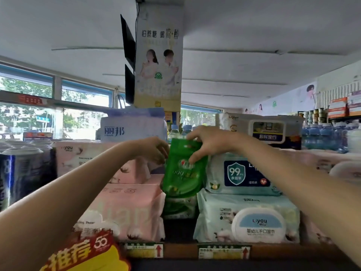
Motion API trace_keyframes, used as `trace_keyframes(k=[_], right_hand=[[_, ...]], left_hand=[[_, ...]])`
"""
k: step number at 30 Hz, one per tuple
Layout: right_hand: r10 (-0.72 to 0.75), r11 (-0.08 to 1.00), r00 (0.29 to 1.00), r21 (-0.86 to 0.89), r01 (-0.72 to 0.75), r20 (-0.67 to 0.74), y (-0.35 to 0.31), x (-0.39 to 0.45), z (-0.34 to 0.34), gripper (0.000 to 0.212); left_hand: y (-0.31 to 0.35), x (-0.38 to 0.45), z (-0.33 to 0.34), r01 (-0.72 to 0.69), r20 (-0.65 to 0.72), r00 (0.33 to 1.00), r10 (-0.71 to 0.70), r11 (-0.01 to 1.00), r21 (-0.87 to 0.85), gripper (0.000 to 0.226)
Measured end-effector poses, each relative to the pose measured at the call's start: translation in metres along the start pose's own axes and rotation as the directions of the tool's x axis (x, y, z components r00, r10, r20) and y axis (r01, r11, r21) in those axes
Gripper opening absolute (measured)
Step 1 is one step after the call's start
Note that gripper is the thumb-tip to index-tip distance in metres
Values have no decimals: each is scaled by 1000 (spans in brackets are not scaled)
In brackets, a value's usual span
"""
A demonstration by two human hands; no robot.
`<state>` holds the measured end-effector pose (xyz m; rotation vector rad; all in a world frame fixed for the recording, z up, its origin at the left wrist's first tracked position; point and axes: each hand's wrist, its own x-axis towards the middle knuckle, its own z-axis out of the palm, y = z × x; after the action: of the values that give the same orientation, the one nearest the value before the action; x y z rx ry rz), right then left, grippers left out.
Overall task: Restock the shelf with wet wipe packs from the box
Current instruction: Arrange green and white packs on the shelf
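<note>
Shop shelf [181, 249], brown front edge with price tags [224, 250].

Loaded left to right with dark cans [21, 169], pink tissue packs [127, 210], a narrow column of green wipe packs [180, 207] and pale blue wipe packs [247, 218] stacked two high, each touching its neighbour. Fronted at the left by a red and yellow promo sign [88, 255].
</note>
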<state>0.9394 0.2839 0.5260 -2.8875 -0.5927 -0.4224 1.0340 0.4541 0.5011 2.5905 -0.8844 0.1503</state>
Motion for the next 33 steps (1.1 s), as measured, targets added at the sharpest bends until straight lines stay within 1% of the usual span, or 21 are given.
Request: trace_keyframes(k=[2, 4, 5, 7, 8, 10, 12, 13, 14, 15, 17, 18, 19, 21, 22, 24, 26, 27, 29, 31, 33], right_hand=[[42, 982, 994, -189, -23, 101, -7, 19, 19, 42], [71, 936, 989, -350, -20, 132, -10, 35, 40, 43], [80, 908, 989, -418, -21, 126, -11, 41, 49, 41], [95, 838, 990, -545, -24, 103, -12, 48, 61, 42], [106, 793, 988, -609, -16, 112, -12, 51, 63, 47], [167, 718, 968, -696, 12, 188, -13, 56, 65, 62], [251, 724, 924, -689, 17, 287, -14, 61, 68, 71], [284, 753, 897, -658, 9, 338, -13, 64, 72, 72], [300, 790, 877, -613, -8, 376, -12, 67, 76, 73], [302, 824, 870, -565, -33, 390, -9, 69, 79, 74], [286, 866, 885, -494, -75, 367, -4, 72, 82, 79], [279, 875, 892, -476, -84, 356, -2, 73, 83, 82], [274, 878, 898, -471, -86, 345, -1, 73, 83, 84], [270, 853, 916, -514, -84, 298, -1, 74, 85, 84], [272, 827, 924, -556, -83, 267, 0, 75, 87, 83], [265, 761, 944, -644, -80, 196, 2, 79, 93, 77], [225, 695, 969, -714, -84, 105, 6, 86, 98, 63], [203, 671, 977, -736, -89, 67, 9, 89, 99, 60], [198, 656, 980, -744, -127, 8, 13, 92, 100, 62], [250, 644, 968, -749, -152, 18, 15, 95, 102, 66], [317, 618, 944, -775, -135, 89, 13, 96, 100, 70]], left_hand=[[-5, -6, -4, 8, -7, 1000, -9, 996, -88, 28], [-6, -9, -4, 17, -1, 1000, -17, 997, -72, 30], [-5, -8, -3, 24, 0, 1000, -24, 1000, -19, 32], [-2, -6, 1, 28, 13, 999, -30, 989, 149, 35], [0, -4, 4, 32, 19, 999, -37, 971, 236, 36], [1, -1, 10, 36, 53, 997, -59, 934, 356, 36], [1, 6, 17, 42, 120, 988, -94, 924, 379, 32], [0, 9, 18, 52, 151, 982, -113, 932, 359, 26], [-2, 16, 20, 74, 170, 976, -138, 938, 340, 16], [-3, 18, 21, 74, 177, 974, -138, 942, 327, 3], [-7, 26, 24, 85, 178, 974, -141, 952, 293, 10], [-9, 29, 25, 88, 169, 976, -137, 959, 270, 4], [-9, 30, 27, 84, 154, 980, -124, 967, 241, 9], [-8, 33, 29, 84, 111, 988, -109, 975, 207, 26], [-8, 34, 30, 81, 85, 991, -101, 973, 216, 30], [-9, 38, 31, 83, 31, 995, -93, 967, 241, 30], [-9, 42, 31, 91, -8, 996, -93, 949, 302, 29], [-10, 43, 30, 102, -20, 995, -101, 937, 333, 30], [-9, 45, 29, 123, -24, 992, -123, 920, 373, 32], [-10, 44, 30, 130, -12, 990, -137, 904, 407, 32], [-11, 43, 32, 121, 20, 990, -140, 909, 400, 34]])
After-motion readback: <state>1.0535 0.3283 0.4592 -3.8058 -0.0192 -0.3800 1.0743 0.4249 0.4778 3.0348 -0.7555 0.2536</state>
